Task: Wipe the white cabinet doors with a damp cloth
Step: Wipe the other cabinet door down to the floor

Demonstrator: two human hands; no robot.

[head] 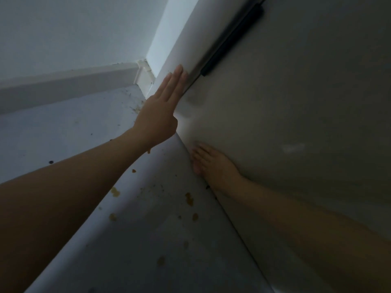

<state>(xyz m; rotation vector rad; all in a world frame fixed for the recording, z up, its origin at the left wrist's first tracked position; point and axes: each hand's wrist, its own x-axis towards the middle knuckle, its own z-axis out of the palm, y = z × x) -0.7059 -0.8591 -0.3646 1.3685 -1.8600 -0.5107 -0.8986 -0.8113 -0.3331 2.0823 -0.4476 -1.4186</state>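
A white cabinet door (296,102) fills the right half of the head view, seen steeply from above, with a dark bar handle (232,41) along its left edge. My left hand (160,108) reaches forward with straight fingers, the fingertips touching the door's edge just below the handle. My right hand (211,163) lies flat with straight fingers against the lower part of the door, close to the floor. No cloth shows in either hand or anywhere in view.
A pale floor (63,127) carries several brown crumbs and stains (189,198). A white skirting board (84,79) runs along the far wall to a corner piece (145,74) beside the cabinet.
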